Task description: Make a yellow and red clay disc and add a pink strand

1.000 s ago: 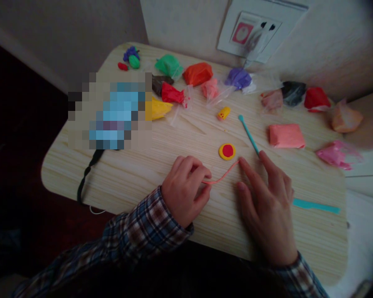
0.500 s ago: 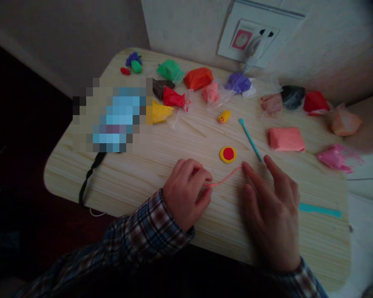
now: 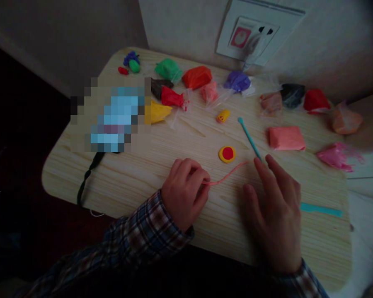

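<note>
A thin salmon-pink strand of clay [image 3: 226, 176] curves across the table, one end pinched in the curled fingers of my left hand [image 3: 186, 190]. Its other end lies loose, just left of my right hand [image 3: 275, 207]. That hand rests with its fingers apart and nothing held. Behind the strand lies a flat yellow disc with a red centre [image 3: 227, 154]. A thin turquoise modelling tool [image 3: 249, 138] reaches toward my right fingertips, and a wider turquoise tool [image 3: 321, 209] is partly hidden behind that hand.
Bagged clay lumps line the wall side, among them green [image 3: 168, 69], orange-red [image 3: 197, 77] and purple [image 3: 237, 81]. A salmon clay block [image 3: 286, 138] lies at right. A small yellow piece [image 3: 223, 116] sits mid-table. At left is a pixelated device [image 3: 121, 111] with a black cord.
My right index finger has come off the strand's far end and moved slightly right. My left hand keeps its pinch on the strand.
</note>
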### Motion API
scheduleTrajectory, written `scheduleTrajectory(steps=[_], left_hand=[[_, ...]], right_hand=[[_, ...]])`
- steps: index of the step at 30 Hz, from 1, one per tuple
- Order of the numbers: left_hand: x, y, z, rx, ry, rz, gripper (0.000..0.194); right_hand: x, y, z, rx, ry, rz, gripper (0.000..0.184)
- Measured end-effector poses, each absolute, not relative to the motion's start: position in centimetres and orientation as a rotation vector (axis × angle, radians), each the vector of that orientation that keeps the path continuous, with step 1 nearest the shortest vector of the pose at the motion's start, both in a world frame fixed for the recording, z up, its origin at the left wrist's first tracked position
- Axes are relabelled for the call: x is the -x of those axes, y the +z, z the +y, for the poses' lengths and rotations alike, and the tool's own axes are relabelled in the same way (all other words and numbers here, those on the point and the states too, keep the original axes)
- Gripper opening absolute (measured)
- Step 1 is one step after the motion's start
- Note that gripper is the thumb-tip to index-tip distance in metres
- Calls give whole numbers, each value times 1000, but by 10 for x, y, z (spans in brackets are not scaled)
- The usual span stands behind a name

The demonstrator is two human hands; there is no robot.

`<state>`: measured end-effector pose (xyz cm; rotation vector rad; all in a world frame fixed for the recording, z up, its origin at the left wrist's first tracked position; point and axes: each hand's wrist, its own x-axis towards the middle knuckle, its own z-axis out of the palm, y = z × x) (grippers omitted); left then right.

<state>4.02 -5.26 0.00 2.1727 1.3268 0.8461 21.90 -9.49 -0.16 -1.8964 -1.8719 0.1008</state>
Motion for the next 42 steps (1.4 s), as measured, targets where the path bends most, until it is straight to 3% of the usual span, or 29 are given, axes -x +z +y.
scheduleTrajectory(steps=[14, 24, 31, 42], left_hand=[[-38, 3, -51, -2178, 896, 1195, 8], [-35, 10, -53, -2256, 1039, 1003, 8], [-39, 10, -57, -2299, 1084, 930, 8], [-40, 8, -57, -2286, 1084, 894, 8]], right_hand=[[-223, 2, -100, 1856, 95, -1638, 17], [-211, 11, -103, 1863, 376, -1753, 30], [-200, 11, -94, 1847, 660, -1570, 27], [-186, 12, -75, 1829, 766, -1370, 23]])
